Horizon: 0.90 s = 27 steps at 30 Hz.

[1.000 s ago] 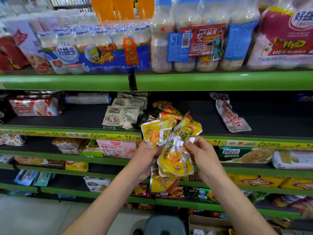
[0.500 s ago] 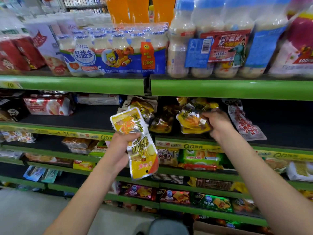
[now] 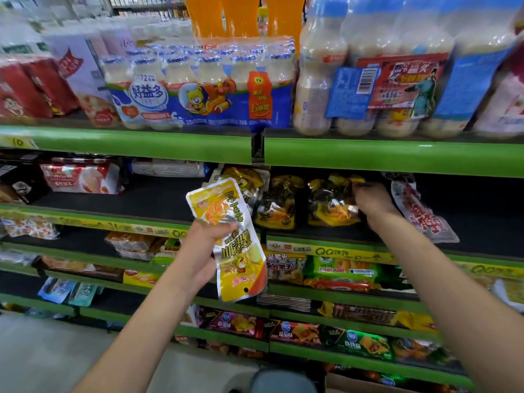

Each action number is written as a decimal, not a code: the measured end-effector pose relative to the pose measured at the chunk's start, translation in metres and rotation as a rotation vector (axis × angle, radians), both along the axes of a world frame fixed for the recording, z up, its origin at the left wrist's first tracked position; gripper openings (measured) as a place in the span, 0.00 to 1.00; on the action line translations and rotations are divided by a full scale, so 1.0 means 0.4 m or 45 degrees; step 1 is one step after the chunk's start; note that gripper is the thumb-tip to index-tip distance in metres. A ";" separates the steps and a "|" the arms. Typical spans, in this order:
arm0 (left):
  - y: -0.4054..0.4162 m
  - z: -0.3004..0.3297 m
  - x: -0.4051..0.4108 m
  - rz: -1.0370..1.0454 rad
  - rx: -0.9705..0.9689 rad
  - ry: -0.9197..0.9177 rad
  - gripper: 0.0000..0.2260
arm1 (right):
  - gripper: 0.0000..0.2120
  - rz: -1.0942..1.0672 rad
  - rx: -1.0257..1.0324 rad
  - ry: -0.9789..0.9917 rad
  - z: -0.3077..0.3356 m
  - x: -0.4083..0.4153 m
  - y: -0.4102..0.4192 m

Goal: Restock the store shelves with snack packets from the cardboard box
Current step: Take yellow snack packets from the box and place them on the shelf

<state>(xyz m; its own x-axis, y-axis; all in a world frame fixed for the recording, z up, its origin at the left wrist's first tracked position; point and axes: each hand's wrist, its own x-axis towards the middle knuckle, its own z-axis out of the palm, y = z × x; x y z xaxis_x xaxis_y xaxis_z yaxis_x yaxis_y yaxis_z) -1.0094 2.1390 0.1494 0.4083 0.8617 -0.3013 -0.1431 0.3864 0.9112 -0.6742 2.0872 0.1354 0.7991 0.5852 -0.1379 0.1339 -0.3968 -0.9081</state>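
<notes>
Snack packet (image 3: 229, 239), held ready in the left grip (image 3: 204, 248); at two o'clock, the right grip (image 3: 371, 199) pinches shelved packets (image 3: 331, 202), apparently seating them.

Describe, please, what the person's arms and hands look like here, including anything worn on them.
Both arms are bare as far up as the picture shows: no sleeves or cuffs. The left hand and the right hand wear no gloves. I can see no watch, bracelet or ring, though the right hand's fingers are in shadow.
</notes>
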 end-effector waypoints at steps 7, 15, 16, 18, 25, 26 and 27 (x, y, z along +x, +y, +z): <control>-0.013 -0.001 0.036 -0.074 0.004 -0.026 0.14 | 0.13 0.116 -0.122 -0.103 -0.026 0.008 0.003; -0.022 0.001 0.038 -0.053 -0.037 -0.074 0.29 | 0.13 0.136 -0.427 -0.490 0.014 0.055 -0.031; -0.023 0.000 0.036 -0.067 -0.018 -0.074 0.28 | 0.14 0.137 -0.456 -0.540 0.017 0.054 -0.034; -0.025 -0.002 0.033 -0.110 0.017 -0.068 0.25 | 0.16 0.148 -0.503 -0.701 0.020 0.033 -0.040; -0.025 -0.005 0.031 -0.146 0.040 -0.062 0.24 | 0.28 0.506 -0.536 -0.965 0.017 -0.102 0.000; -0.027 -0.003 0.031 -0.153 0.044 -0.063 0.23 | 0.30 0.578 -0.593 -0.920 0.010 -0.115 0.009; -0.029 -0.001 0.031 -0.156 0.048 -0.060 0.22 | 0.32 0.645 -0.660 -0.883 0.000 -0.124 0.015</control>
<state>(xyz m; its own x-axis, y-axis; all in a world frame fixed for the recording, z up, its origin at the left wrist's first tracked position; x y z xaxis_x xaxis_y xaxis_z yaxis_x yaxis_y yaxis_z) -0.9968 2.1275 0.1488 0.5244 0.8148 -0.2472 -0.1402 0.3690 0.9188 -0.7239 2.0933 0.1354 0.4728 0.8783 -0.0702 0.8308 -0.4710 -0.2967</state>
